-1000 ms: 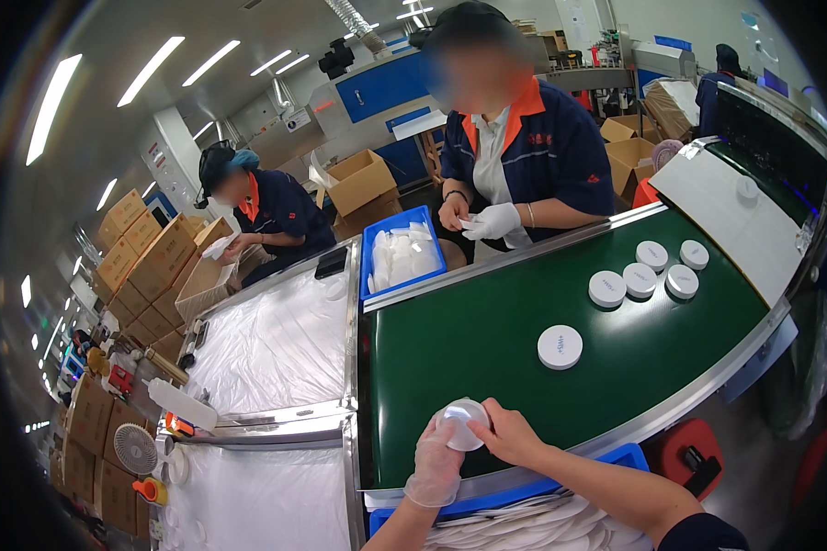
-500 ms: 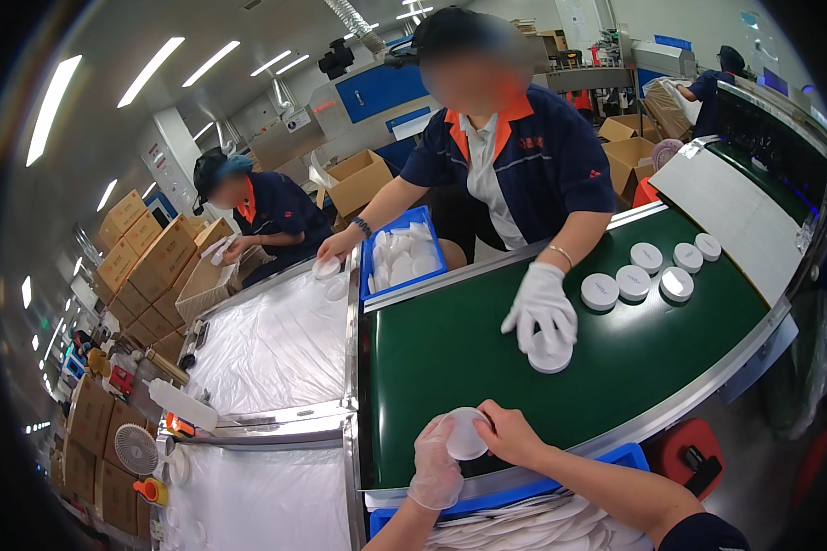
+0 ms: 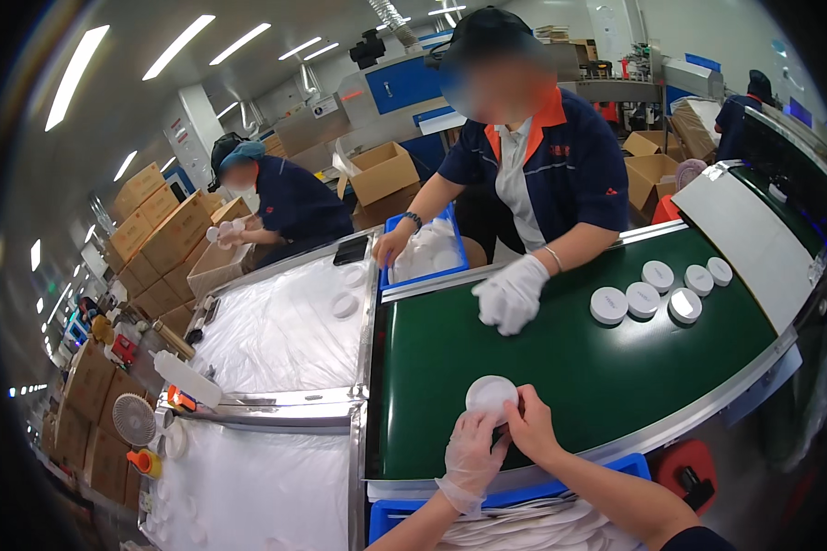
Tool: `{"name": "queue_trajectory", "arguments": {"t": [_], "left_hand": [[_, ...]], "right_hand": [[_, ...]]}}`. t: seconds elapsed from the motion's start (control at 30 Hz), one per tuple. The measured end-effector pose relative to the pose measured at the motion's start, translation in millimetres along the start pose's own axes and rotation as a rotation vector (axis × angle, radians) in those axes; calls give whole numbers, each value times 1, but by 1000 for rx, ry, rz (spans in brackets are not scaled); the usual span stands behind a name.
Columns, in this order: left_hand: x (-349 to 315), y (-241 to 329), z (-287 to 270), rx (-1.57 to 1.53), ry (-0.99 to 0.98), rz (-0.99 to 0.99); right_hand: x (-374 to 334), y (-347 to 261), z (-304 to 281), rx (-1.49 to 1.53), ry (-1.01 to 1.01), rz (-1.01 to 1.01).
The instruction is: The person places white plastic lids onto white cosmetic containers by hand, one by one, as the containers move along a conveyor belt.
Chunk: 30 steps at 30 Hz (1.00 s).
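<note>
A white round disc [image 3: 491,392] is being held above the near part of the green conveyor belt [image 3: 432,358]. The clear-gloved left hand [image 3: 473,452] is pinching its lower edge; the bare right hand [image 3: 532,423] is pinching its right edge, thumb and fingers close together. The step in hand appears to be two-handed holding of the disc; the next move, in this judgement, is calling for light, even pressure at the rim, as the disc is looking thin.

Directly below, a blue crate [image 3: 632,466] is containing flat white pieces [image 3: 544,531]. Farther across the belt, a co-worker's white-gloved hand [image 3: 513,296] is hovering, fingers bunched; whether it is gripping anything cannot be told. To its right, six white round lids [image 3: 642,299] are resting in a cluster. Leftward, a plastic-covered tabletop [image 3: 266,344] is carrying a loose white piece [image 3: 345,305].
</note>
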<state>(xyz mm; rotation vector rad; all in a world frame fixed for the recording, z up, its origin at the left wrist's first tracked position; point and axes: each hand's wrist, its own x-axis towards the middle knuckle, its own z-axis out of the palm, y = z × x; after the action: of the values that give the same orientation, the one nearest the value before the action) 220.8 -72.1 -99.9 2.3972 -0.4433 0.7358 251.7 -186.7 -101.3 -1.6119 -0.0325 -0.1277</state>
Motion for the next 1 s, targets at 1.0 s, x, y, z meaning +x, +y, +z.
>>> {"name": "queue_trajectory", "arguments": {"t": [1.0], "left_hand": [[-92,-193,-176,821,132,-573]], "right_hand": [[-130,-1,46,-697,-1131,-679]]}}
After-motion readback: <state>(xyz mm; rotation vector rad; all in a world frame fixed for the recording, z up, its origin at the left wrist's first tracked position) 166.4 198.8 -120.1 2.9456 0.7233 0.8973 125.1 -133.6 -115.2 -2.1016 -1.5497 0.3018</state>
